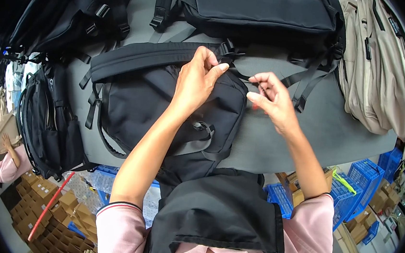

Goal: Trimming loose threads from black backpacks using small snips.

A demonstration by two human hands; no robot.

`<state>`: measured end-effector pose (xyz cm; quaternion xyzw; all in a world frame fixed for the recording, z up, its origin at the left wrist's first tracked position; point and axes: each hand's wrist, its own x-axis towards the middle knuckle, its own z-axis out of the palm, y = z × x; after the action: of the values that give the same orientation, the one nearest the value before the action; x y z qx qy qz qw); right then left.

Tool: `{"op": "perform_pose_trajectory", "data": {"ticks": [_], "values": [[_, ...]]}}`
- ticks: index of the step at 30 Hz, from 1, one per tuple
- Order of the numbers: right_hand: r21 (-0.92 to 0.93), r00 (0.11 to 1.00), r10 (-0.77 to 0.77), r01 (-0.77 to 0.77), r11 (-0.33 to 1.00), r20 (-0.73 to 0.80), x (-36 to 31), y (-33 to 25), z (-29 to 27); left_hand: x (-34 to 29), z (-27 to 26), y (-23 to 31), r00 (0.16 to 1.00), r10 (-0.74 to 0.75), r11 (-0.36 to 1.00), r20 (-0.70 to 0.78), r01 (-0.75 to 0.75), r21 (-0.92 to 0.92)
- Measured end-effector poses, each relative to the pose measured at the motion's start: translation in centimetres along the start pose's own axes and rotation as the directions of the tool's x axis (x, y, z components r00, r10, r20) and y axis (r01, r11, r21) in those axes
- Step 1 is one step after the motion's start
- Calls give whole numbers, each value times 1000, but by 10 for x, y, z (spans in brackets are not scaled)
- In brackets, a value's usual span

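Note:
A black backpack (151, 107) lies on the grey table in front of me, its padded shoulder strap (145, 61) stretched across its top. My left hand (194, 80) rests over that strap, thumb and fingertips closed on its end beside a black plastic buckle (227, 49). To the right, past the bag's edge, my right hand (274, 103) has its fingers curled in a pinch around a thin dark strip that looks like webbing. The fingers partly hide that strip. A loop of grey webbing (196, 145) lies on the bag's near side.
Another black backpack (265, 9) lies at the table's far side, its straps trailing. More black bags (51, 123) line the left, beige backpacks (376, 69) the right. Blue crates (364, 181) and cardboard boxes (47, 190) stand below the grey table (277, 147). Another person (14, 158) is far left.

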<state>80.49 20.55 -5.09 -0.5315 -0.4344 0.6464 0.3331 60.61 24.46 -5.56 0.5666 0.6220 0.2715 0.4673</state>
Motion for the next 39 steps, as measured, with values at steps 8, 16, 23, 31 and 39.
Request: {"op": "perform_pose_trajectory", "data": {"ticks": [8,16,23,31,39], "values": [[250,996,77,-85,964,40,-2,13,11,-5,-1,-4,915,403,889,-14,-388,242],[-265,944,-248,188,946,-216,-9,7,2,-5,-11,-4,923,352,897,156,-380,227],[-704,867,-499,357,614,4,-10,-8,0,-4,-9,-6,926,331,939,179,-342,31],[-827,713,-659,506,247,240,0,-3,-5,-5,-6,-7,923,301,944,239,-325,65],[-840,667,-692,517,164,276,-2,-4,-5,-7,-8,-5,918,274,942,286,-316,111]]}}
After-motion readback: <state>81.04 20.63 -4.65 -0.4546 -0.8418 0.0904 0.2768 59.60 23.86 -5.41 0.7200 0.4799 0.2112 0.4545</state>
